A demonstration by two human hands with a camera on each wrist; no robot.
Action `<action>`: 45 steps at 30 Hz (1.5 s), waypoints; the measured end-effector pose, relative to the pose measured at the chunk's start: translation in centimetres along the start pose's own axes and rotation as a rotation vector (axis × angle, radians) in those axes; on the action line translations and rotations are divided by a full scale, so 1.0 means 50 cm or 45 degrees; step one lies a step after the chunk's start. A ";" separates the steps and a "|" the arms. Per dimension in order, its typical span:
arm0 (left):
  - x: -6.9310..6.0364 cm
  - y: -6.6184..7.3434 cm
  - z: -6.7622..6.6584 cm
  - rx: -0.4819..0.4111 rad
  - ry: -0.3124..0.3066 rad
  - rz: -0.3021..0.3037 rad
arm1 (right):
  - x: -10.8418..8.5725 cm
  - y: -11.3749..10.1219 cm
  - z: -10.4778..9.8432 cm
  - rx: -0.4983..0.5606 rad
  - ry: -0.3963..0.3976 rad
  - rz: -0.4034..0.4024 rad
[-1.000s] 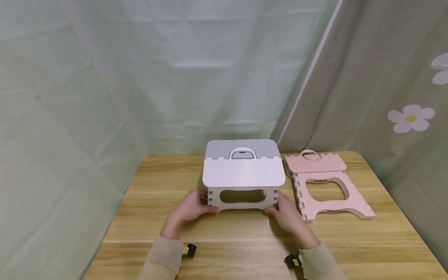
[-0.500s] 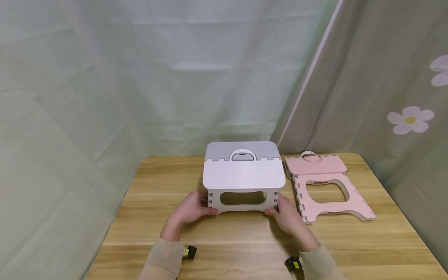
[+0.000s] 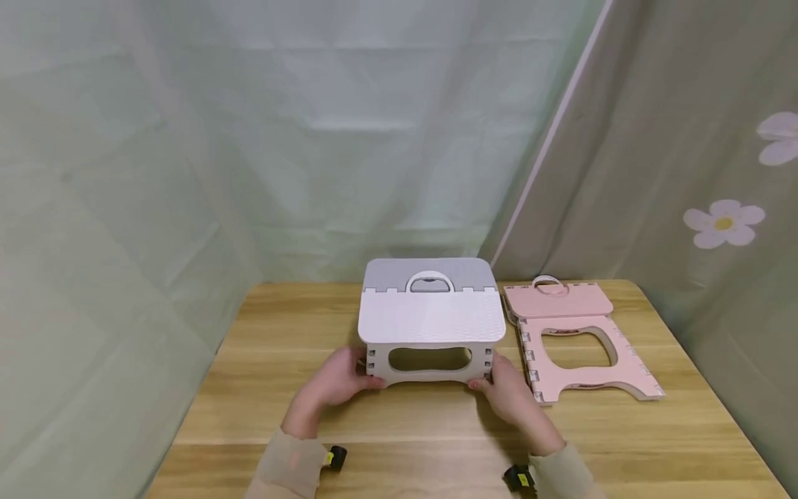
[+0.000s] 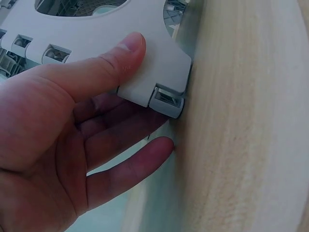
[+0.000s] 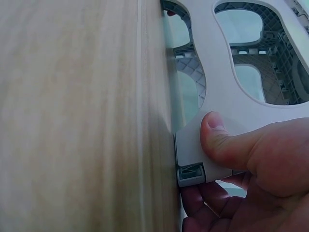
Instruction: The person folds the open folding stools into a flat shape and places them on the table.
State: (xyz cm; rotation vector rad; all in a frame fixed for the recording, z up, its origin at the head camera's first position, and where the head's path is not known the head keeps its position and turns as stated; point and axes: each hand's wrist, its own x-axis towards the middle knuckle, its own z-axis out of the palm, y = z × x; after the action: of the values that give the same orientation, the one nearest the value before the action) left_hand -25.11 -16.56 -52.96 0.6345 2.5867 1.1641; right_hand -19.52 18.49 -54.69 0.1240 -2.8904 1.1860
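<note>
A white and grey folding step stool (image 3: 430, 315) stands unfolded on the table, its arched white handle lying at the middle of the top. My left hand (image 3: 337, 378) grips the lower left corner of its front leg panel. In the left wrist view the thumb presses the panel's outer face, and the other fingers reach behind its hinged edge. At the lower right corner my right hand (image 3: 508, 388) pinches the same panel, thumb in front and fingers curled behind, as the right wrist view (image 5: 260, 154) shows. The stool's far legs are hidden in the head view.
A pink folding stool (image 3: 586, 378) lies folded flat on the wooden table (image 3: 399, 450), close to the right of the white one. Pale green curtain (image 3: 374, 138) hangs behind the table's back edge, and a grey-green flowered curtain (image 3: 654, 138) hangs at the right.
The head view has tilted a little, so the whole scene sits slightly lower in it. Both hands keep their hold on the white stool, which stays in its place on the table.
</note>
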 end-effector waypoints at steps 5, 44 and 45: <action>0.001 0.003 0.004 0.035 0.002 0.043 | -0.004 0.000 -0.004 -0.011 -0.002 0.005; 0.000 0.000 0.004 0.031 0.036 0.015 | -0.002 -0.004 -0.002 -0.017 -0.005 0.021; -0.002 -0.001 0.002 0.029 0.041 0.008 | -0.002 -0.006 0.000 -0.011 -0.006 0.017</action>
State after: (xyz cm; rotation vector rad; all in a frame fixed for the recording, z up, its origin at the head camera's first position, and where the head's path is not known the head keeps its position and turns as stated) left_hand -24.99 -16.57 -53.09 0.6337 2.6306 1.1576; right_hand -19.40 18.30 -54.49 0.1076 -2.9048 1.1768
